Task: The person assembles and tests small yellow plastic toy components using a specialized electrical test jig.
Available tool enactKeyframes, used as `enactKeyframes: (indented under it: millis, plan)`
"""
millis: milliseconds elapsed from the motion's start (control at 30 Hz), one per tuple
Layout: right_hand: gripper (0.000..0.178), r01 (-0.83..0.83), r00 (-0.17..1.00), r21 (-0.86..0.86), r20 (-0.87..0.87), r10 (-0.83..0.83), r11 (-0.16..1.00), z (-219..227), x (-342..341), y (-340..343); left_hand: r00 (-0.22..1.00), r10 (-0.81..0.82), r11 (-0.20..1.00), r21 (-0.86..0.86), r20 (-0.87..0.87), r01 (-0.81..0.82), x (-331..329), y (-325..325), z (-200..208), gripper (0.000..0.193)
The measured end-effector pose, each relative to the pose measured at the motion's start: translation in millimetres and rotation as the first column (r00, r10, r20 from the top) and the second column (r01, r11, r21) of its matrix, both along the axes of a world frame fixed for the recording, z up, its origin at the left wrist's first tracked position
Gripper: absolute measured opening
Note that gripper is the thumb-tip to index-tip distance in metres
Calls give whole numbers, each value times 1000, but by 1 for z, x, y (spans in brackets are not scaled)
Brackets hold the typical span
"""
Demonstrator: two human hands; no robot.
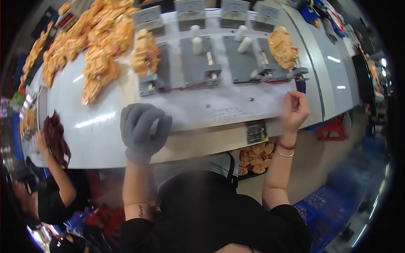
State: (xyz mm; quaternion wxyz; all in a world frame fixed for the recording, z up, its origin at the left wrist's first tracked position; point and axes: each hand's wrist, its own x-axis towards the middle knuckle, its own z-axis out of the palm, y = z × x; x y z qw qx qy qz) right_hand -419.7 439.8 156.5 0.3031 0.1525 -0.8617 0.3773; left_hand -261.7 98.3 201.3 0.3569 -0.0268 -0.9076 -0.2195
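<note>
My left hand, in a grey glove, is closed over the near edge of the bench, its fingers curled inward. My bare right hand hovers by the right end of the white sheet, fingers bent in and slightly blurred. I cannot make out whether either hand holds anything. Ahead stands a row of grey fixtures with white posts and small metal latches. A tan moulded part sits on the leftmost fixture. Another tan moulded part rests on the rightmost one, beyond my right hand.
Panel meters stand behind the fixtures. Tan parts are heaped at the left; more tan parts lie in a container below the bench edge. A co-worker's hand is beside dark red cloth. Blue crates stand lower right.
</note>
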Motion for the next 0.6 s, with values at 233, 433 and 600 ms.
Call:
enactKeyframes:
  millis: [233, 433, 600]
  plan:
    - [19, 2, 998, -39, -58, -5, 999, -3, -2, -8, 943, 147, 970, 146, 298, -197, -21, 7, -8, 9]
    - [18, -1, 998, -33, -58, -1, 999, -6, -1, -4, 935, 179, 964, 136, 305, -229, -21, 8, -8, 8]
    - [13, -62, 997, -121, 40, 67, 991, -4, -1, -1, 918, 171, 960, 148, 357, -237, -21, 7, -7, 8]
